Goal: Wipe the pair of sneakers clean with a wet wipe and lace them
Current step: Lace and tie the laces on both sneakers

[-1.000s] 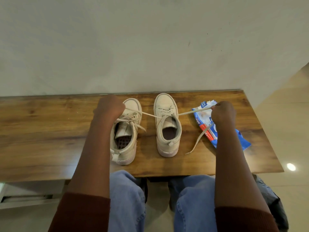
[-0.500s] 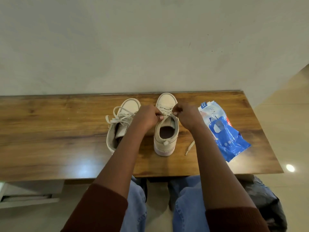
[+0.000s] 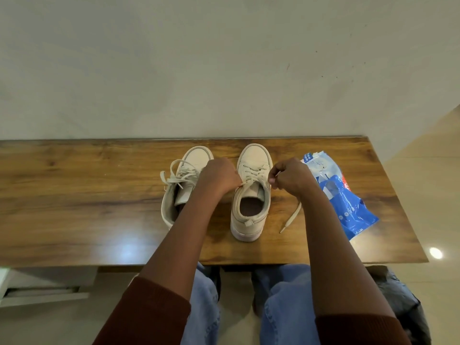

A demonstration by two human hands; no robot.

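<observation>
Lace [image 3: 291,217], left hand [image 3: 220,179], right hand [image 3: 290,179] now parted

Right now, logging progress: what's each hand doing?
Left hand: pinches the lace of the right-side sneaker.
Right hand: grips that lace's other end.

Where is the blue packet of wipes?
In the head view, the wipes packet lies on the wooden table, near its right end, just right of the right hand and right sneaker.
</observation>
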